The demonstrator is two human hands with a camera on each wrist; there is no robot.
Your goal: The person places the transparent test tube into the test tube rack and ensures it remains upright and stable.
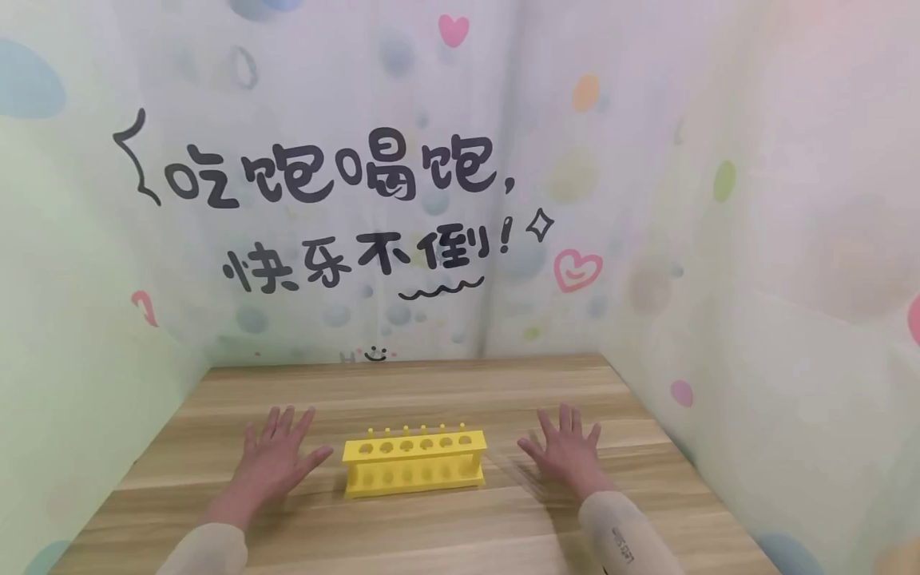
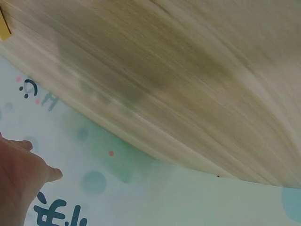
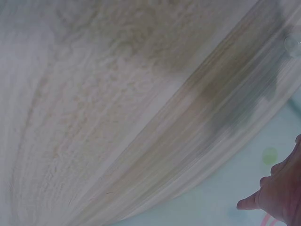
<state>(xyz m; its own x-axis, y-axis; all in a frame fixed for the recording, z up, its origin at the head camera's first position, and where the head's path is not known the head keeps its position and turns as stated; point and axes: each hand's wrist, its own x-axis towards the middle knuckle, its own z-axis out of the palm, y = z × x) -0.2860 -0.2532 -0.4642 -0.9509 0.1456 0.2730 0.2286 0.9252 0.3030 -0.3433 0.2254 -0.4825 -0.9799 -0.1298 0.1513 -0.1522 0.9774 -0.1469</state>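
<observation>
A yellow test tube rack (image 1: 415, 457) stands upright on the wooden table, with a row of round holes in its top and a row of short pegs behind. To its left my left hand (image 1: 276, 459) is held out with fingers spread, apart from the rack. My right hand (image 1: 568, 449) is spread likewise to the right of the rack. Both hands hold nothing. In the left wrist view a yellow end of the rack (image 2: 4, 28) shows at the corner. A clear, rounded thing (image 3: 293, 45) shows at the edge of the right wrist view.
The wood-grained table (image 1: 287, 535) meets a back wall (image 1: 402, 327) with black lettering and coloured dots. Pale side walls close in at the left (image 1: 86, 319) and right (image 1: 791, 335). Faint clear streaks (image 1: 512, 471) lie between the rack and my right hand.
</observation>
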